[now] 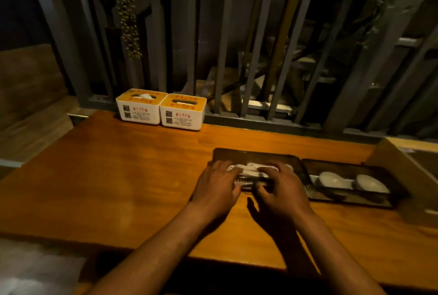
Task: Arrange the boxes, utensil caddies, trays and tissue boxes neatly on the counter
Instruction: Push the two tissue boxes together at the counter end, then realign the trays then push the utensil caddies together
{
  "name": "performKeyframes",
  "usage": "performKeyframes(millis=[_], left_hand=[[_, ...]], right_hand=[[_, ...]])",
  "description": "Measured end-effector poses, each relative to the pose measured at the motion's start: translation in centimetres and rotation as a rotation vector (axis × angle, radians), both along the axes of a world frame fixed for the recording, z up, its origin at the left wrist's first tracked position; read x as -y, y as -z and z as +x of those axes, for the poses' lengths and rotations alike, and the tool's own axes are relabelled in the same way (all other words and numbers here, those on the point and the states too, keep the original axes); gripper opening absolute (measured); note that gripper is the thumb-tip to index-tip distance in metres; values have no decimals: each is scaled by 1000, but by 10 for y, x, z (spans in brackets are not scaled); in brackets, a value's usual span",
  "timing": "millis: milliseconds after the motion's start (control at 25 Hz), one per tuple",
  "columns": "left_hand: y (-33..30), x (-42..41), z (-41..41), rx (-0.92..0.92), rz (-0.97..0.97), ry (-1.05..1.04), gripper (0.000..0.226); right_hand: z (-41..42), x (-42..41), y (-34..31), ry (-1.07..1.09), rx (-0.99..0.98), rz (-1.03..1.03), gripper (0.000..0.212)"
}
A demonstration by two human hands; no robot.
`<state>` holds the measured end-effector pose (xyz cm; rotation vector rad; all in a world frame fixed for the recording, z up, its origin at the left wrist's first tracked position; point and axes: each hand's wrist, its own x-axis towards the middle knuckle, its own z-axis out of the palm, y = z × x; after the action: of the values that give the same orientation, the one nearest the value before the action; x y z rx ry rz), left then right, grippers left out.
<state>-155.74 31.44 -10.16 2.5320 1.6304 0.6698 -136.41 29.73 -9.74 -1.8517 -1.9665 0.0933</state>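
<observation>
Two white tissue boxes with orange lids stand side by side at the counter's back edge, the left one touching the right one. A dark tray lies mid-counter with white spoons and other utensils on it. My left hand and my right hand rest over the tray's front, fingers curled on the utensils. A second dark tray sits just to the right, holding two white spoons.
The wooden counter runs wide to the left of the trays. A grey metal railing borders the back. A cardboard box stands at the right edge. A hanging plant drapes above the tissue boxes.
</observation>
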Motion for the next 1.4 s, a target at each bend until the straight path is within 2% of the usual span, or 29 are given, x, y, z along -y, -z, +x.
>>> performKeyframes(millis=[120, 240, 400, 600, 720, 880, 960, 1400], left_hand=[[7, 8, 31, -69, 1, -104, 47], [14, 15, 40, -82, 3, -185, 47], [14, 2, 37, -142, -8, -225, 46], [6, -58, 26, -134, -42, -231, 44], [9, -103, 21, -137, -33, -226, 44], [9, -167, 16, -147, -36, -177, 46], [12, -195, 15, -129, -22, -158, 46], [31, -277, 4, -174, 21, -142, 58]], right_hand=[[47, 16, 8, -14, 148, -64, 62], [69, 8, 11, -85, 251, -103, 61], [66, -16, 8, -151, 240, -106, 59], [39, -64, 3, -111, 230, -107, 61], [32, -101, 10, -77, 241, -125, 71], [20, -156, 20, -14, 244, -159, 99], [17, -179, 20, 9, 252, -171, 107], [12, -267, 25, 10, 301, -167, 111]])
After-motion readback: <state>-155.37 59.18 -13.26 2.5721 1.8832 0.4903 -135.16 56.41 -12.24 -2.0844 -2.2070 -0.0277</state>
